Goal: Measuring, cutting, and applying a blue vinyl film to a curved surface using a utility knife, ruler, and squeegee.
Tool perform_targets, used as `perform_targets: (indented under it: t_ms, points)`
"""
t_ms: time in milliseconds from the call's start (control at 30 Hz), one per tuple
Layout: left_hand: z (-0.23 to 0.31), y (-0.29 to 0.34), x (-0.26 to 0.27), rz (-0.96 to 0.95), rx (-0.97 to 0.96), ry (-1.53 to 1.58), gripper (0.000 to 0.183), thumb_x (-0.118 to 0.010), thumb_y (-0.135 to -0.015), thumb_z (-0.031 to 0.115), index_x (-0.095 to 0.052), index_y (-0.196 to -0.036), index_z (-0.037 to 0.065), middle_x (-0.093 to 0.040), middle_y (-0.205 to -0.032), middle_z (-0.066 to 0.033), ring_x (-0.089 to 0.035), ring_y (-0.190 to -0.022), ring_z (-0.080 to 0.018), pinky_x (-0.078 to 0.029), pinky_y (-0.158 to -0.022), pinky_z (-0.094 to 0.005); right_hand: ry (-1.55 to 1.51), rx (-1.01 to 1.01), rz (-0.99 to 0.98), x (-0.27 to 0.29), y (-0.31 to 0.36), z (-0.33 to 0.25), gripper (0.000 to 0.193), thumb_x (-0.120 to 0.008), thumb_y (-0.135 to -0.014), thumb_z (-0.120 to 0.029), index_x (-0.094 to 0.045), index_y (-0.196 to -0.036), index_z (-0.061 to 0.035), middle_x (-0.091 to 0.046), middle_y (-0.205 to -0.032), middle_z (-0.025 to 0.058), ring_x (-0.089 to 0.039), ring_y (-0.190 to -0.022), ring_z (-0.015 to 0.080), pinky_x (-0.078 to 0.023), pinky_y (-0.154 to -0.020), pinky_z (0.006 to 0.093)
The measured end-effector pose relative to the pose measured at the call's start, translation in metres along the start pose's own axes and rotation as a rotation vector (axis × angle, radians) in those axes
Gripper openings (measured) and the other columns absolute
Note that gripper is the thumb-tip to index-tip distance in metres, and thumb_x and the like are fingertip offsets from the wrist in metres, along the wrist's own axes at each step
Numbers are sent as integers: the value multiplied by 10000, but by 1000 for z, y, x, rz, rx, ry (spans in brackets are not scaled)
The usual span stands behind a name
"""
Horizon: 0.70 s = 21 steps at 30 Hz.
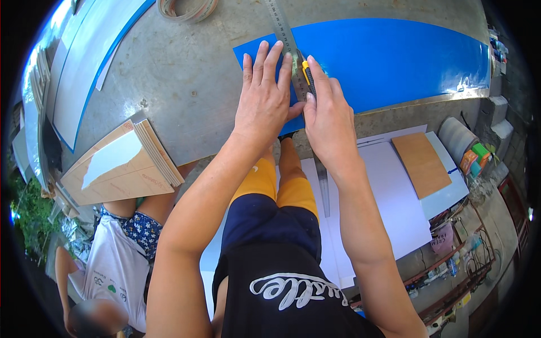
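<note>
A long blue sheet (389,62) lies across the grey tabletop, and a metal ruler (280,25) crosses it near its left end. My left hand (264,93) presses down flat over the ruler and the sheet, fingers stretched out and a little apart. In my right hand (329,115) is a yellow and black utility knife (308,76), gripped with the forefinger along it. Its tip is at the ruler's right edge; whether the blade touches the sheet I cannot tell. The ruler's lower end sticks out past the table's near edge.
A roll of tape (189,10) rests at the table's far side. Stacked brown boards (127,163) stand at the left, beside a seated person (118,265). White sheets (377,197) and a brown board (421,163) lie below the table edge at right. More blue-edged sheets (84,67) lie far left.
</note>
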<state>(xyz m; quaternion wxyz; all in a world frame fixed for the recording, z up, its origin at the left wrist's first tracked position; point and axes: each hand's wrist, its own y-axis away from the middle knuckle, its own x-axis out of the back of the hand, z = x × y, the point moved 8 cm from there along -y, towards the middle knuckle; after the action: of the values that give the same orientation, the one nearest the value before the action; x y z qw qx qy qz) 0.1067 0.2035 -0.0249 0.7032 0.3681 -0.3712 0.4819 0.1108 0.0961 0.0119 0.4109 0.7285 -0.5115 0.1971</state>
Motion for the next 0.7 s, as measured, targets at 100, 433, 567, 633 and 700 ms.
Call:
perform_targets:
  t_ms: [100, 433, 567, 633, 700]
  points:
    - [-1, 0, 0, 3, -1, -10, 880, -792, -788, 423, -443, -1463, -21, -307, -1563, -207, -214, -1507, -406, -171, -1226, -592, 4, -103, -47, -1, 0, 0, 547, -522, -977, -50, -427, -1510, -122, -601, -1213, 208, -654, -1028, 418, -536, -878, 492]
    - [2, -1, 4, 30, 2, 4, 899, -815, -768, 414, -440, -1463, -16, -316, -1561, -201, -244, -1496, -406, -193, -1223, -584, 23, -86, -47, -1, 21, 8, 560, -525, -969, -38, -418, -1514, -100, -595, -1207, 227, -638, -1048, 426, -527, -893, 501]
    - [0, -1, 2, 43, 4, 6, 907, -839, -747, 399, -447, -1453, -13, -318, -1557, -200, -248, -1494, -409, -199, -1221, -585, -33, -143, -96, -1, 48, 19, 580, -524, -962, -16, -409, -1523, -107, -587, -1199, 228, -638, -1032, 431, -522, -883, 502]
    - [0, 0, 4, 84, -2, 25, 887, -855, -736, 385, -449, -1429, 8, -322, -1541, -173, -249, -1488, -414, -214, -1215, -611, -38, -140, -100, -2, 63, 25, 590, -524, -959, -9, -405, -1528, -111, -585, -1187, 223, -641, -1013, 427, -525, -861, 498]
    - [0, 0, 3, 83, -2, 16, 887, -854, -737, 389, -449, -1429, 10, -323, -1540, -172, -249, -1488, -411, -215, -1215, -612, -43, -137, -101, -3, 75, 31, 601, -525, -956, -2, -401, -1533, -115, -583, -1175, 218, -644, -994, 423, -527, -840, 493]
